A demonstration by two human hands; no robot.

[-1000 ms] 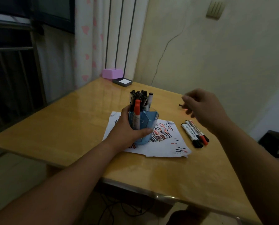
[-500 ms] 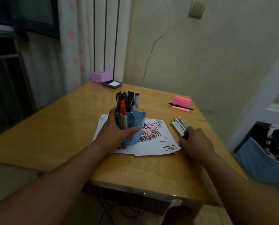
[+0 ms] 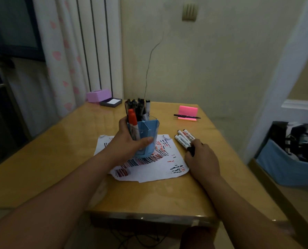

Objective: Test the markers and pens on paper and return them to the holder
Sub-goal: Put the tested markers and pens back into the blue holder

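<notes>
Our left hand [image 3: 130, 146] wraps the holder [image 3: 147, 139], which stands on the paper [image 3: 149, 168]. Our right hand [image 3: 201, 159] pinches the near ends of three markers [image 3: 184, 138] lying just right of the paper. Lifted by their caps together, one could slip and roll off the table's right edge.

Dim, warm indoor light; the white paper [image 3: 149, 170] is the brightest patch. The glossy bench [image 3: 56, 164] shows soft sheen. Wide-angle bending curves the doorframe [image 3: 282, 72]; the lower right corner is blurred.
</notes>
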